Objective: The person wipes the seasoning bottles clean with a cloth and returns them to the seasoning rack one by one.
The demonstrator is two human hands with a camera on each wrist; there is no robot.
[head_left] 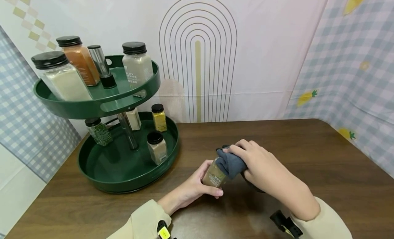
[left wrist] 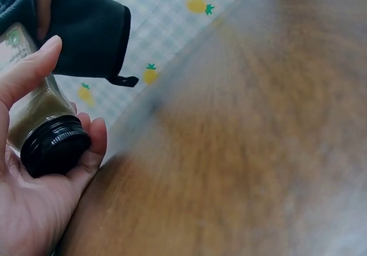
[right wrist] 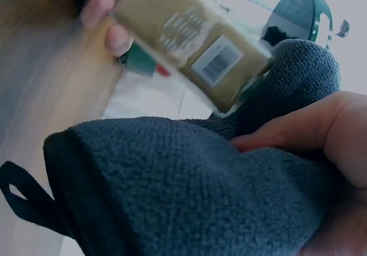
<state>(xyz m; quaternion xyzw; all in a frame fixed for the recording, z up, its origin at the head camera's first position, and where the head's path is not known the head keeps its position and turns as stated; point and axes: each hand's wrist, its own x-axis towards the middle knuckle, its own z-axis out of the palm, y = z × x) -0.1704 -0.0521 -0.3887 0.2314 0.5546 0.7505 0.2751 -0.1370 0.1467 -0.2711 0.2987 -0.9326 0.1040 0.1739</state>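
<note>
My left hand (head_left: 192,188) grips a spice jar (head_left: 213,176) of brownish-green powder, held tilted above the table. In the left wrist view the jar's black lid (left wrist: 56,147) sits against the palm and curled fingers. A printed label and a barcode (right wrist: 218,61) show on its side in the right wrist view. From the right, my right hand (head_left: 260,160) holds a dark grey-blue cloth (head_left: 231,164) against the jar's bottom end. The thumb presses into the bunched cloth, while a loose flap with a hanging loop (right wrist: 28,201) trails off. Part of the jar is hidden by the cloth.
A green two-tier round stand (head_left: 123,184) is on the left of the wooden table (head_left: 292,139). Its upper tray (head_left: 74,110) bears large jars and a metal cylinder (head_left: 100,62); the lower one bears several small jars, including a yellow one (head_left: 159,121). Patterned cloth hangs behind.
</note>
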